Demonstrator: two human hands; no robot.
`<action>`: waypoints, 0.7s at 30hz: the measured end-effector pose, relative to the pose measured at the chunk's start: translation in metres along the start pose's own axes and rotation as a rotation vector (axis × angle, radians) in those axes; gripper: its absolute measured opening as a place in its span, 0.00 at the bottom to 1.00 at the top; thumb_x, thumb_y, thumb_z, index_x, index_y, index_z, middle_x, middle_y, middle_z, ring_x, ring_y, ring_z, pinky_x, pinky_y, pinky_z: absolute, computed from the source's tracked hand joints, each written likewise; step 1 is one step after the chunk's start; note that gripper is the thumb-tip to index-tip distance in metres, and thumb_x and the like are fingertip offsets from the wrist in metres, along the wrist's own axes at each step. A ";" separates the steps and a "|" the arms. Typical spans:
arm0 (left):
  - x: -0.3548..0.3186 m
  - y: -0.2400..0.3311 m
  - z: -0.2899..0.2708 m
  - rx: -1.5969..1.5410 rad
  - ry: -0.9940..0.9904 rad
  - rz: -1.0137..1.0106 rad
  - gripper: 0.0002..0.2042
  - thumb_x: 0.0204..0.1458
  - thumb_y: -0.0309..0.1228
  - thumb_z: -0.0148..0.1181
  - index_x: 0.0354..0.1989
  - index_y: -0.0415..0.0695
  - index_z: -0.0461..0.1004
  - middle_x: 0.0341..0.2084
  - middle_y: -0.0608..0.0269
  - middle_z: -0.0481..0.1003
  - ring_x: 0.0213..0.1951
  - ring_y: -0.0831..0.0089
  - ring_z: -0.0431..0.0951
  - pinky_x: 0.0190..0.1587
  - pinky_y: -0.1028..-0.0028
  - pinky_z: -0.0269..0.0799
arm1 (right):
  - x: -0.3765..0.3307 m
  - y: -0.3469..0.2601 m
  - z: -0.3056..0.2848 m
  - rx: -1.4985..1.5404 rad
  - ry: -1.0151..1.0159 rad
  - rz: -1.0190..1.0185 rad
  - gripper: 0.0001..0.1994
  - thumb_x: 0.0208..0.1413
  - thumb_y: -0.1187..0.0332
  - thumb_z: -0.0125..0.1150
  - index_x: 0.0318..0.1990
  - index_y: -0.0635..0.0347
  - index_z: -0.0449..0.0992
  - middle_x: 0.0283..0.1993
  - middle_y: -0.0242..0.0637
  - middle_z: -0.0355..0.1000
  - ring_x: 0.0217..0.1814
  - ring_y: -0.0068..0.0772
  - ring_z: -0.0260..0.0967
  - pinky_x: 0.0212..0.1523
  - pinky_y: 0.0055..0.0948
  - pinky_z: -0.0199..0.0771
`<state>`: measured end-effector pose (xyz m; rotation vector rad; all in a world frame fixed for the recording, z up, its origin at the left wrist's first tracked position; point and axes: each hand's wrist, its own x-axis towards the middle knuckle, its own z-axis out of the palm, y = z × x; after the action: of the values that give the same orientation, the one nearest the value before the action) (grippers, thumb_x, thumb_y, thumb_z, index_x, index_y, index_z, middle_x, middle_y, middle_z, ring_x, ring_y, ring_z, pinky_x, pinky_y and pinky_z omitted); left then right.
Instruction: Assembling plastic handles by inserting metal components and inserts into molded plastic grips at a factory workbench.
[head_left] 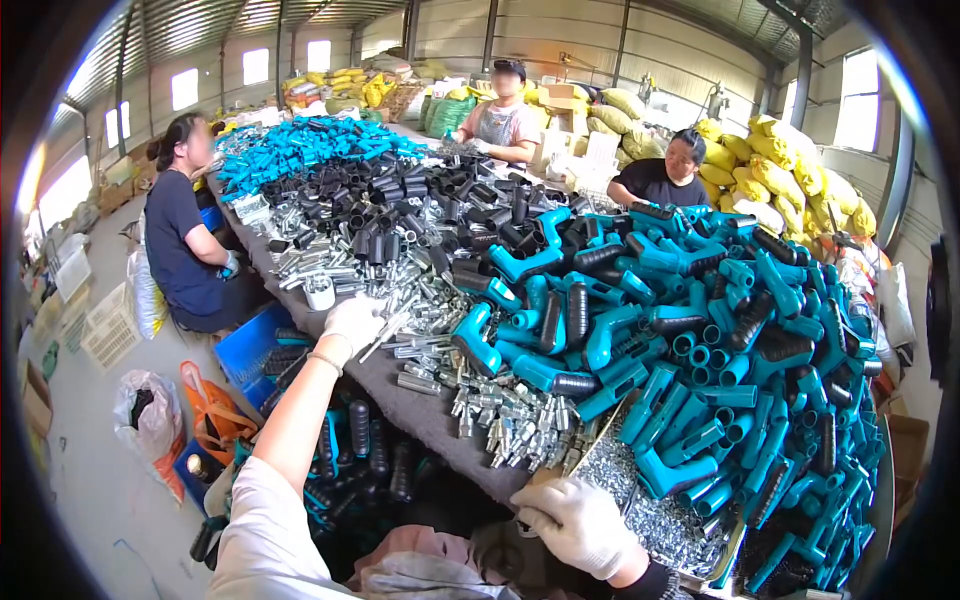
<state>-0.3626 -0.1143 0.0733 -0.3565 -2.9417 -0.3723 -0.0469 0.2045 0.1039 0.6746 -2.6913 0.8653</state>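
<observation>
Head view: the person's two gloved hands are at the near edge of the grey-covered table (425,422). Left hand (353,325) is at the loose silver rods (415,346), next to a small white container (319,291); fingers reach toward the metal, can't tell if they've closed on a piece. Right hand (580,525) is palm-down by the table edge, just left of the small silver hardware (690,537); fingers curled, something tiny and shiny may be at the thumb, can't confirm a grip. Short silver fittings (515,418) lie between the hands, up from the right one. Progress, my read: mid-batch, plenty left. Pistol-shaped teal handles (665,470) fill the table's right side, several with ribbed black grips on; those look further along than the bare ones. Unsorted stock stays large: black sleeves (375,240) mid-table, bright blue parts (310,150) heaped at the far end, rods and fittings all loose. Below the edge, more black-gripped handles (360,430) are piled near the blue crate (250,345); could be output, could be feed, no way to tell. Three co-workers are around the table: one at left (190,235), one at the far side (505,125), one at right (662,185).
</observation>
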 end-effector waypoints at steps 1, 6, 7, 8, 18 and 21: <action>0.003 0.007 0.002 -0.002 -0.053 -0.008 0.23 0.58 0.50 0.53 0.49 0.43 0.78 0.41 0.47 0.81 0.45 0.51 0.82 0.50 0.58 0.76 | 0.002 0.000 0.005 0.000 -0.027 0.011 0.07 0.57 0.63 0.63 0.41 0.51 0.81 0.32 0.39 0.78 0.37 0.47 0.77 0.37 0.42 0.78; 0.036 -0.040 0.059 -0.139 -0.031 0.053 0.29 0.51 0.51 0.63 0.54 0.42 0.74 0.45 0.44 0.80 0.49 0.50 0.80 0.54 0.59 0.75 | 0.012 -0.004 0.041 0.094 -0.087 0.011 0.09 0.57 0.66 0.63 0.43 0.55 0.82 0.35 0.40 0.80 0.39 0.45 0.78 0.40 0.39 0.79; 0.046 -0.047 0.063 -0.129 -0.049 0.139 0.31 0.47 0.51 0.67 0.53 0.39 0.75 0.44 0.44 0.80 0.49 0.51 0.80 0.55 0.60 0.74 | 0.015 -0.005 0.048 0.128 -0.103 -0.003 0.09 0.57 0.65 0.63 0.43 0.56 0.82 0.36 0.40 0.80 0.40 0.45 0.78 0.42 0.39 0.79; 0.047 -0.056 0.068 -0.128 -0.051 0.133 0.31 0.47 0.51 0.67 0.53 0.39 0.75 0.44 0.44 0.80 0.49 0.51 0.80 0.55 0.60 0.74 | 0.017 -0.010 0.056 0.155 -0.102 -0.014 0.09 0.58 0.65 0.63 0.43 0.56 0.82 0.37 0.40 0.80 0.40 0.46 0.78 0.42 0.40 0.79; 0.065 -0.013 0.046 -1.387 -0.232 -0.155 0.10 0.55 0.30 0.60 0.43 0.38 0.77 0.27 0.66 0.75 0.26 0.76 0.76 0.24 0.74 0.75 | 0.003 -0.009 0.081 0.379 0.054 0.010 0.10 0.59 0.67 0.58 0.44 0.61 0.81 0.41 0.46 0.79 0.44 0.50 0.77 0.48 0.42 0.76; 0.090 -0.003 0.055 -1.146 -0.128 -0.079 0.11 0.55 0.33 0.60 0.42 0.39 0.78 0.28 0.62 0.76 0.29 0.76 0.76 0.29 0.71 0.75 | -0.005 -0.011 0.081 0.505 0.015 0.096 0.10 0.60 0.68 0.58 0.44 0.62 0.81 0.42 0.47 0.79 0.45 0.51 0.77 0.48 0.41 0.76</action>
<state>-0.4566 -0.0829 0.0361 -0.3687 -2.5031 -2.0692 -0.0438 0.1501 0.0428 0.6291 -2.5165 1.5942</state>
